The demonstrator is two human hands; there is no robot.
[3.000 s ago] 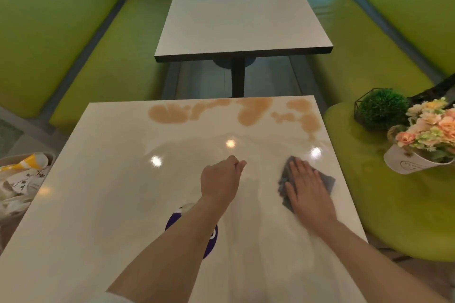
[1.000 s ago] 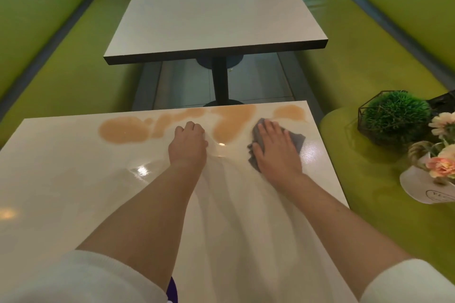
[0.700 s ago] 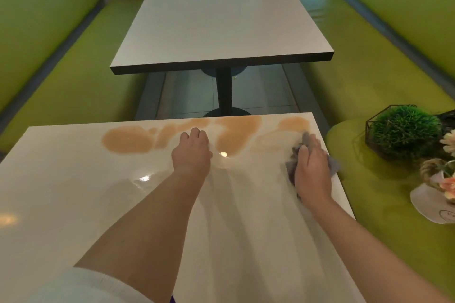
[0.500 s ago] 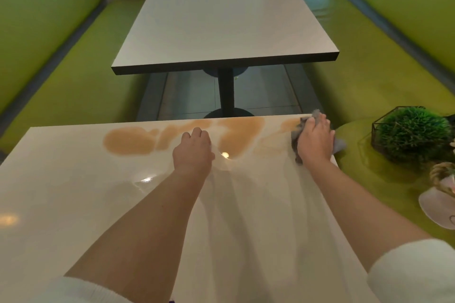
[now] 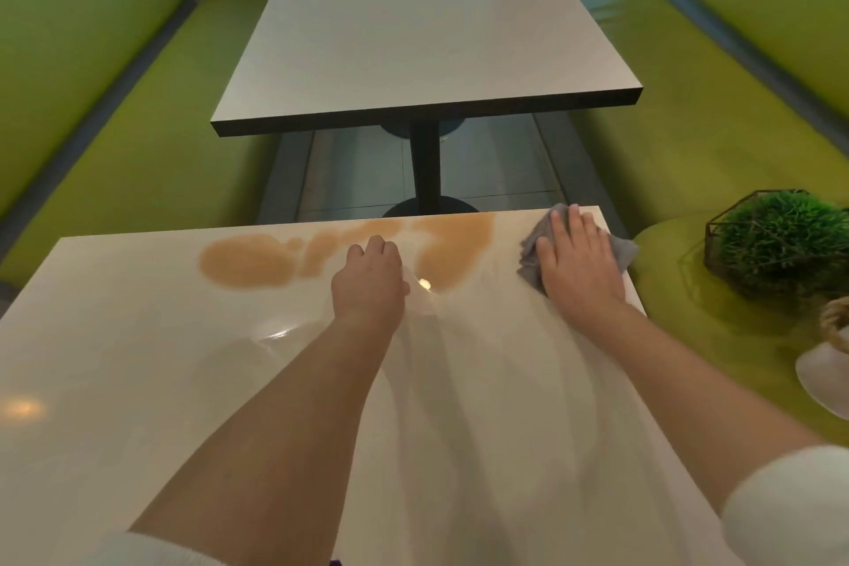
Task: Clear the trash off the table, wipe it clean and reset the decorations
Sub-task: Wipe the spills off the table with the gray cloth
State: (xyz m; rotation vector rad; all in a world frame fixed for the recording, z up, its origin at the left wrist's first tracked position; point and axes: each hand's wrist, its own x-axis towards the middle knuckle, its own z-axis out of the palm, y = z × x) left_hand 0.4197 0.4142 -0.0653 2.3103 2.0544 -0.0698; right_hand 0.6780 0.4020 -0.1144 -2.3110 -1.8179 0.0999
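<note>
A glossy white table fills the near view, with brown spill patches along its far edge. My right hand lies flat on a grey cloth at the table's far right corner. My left hand rests on the tabletop as a loose fist, just below the middle of the spill, holding nothing. On the green seat to the right stand a green ball plant in a wire frame and a white flower pot, cut off by the frame edge.
A second long table stands straight ahead across a gap of grey floor, on a black pedestal leg. Green benches with green backrests run along both sides.
My right hand slid the cloth from mid-table to the far right corner, and the spill patch there is gone. My left hand stayed by the spill's middle.
</note>
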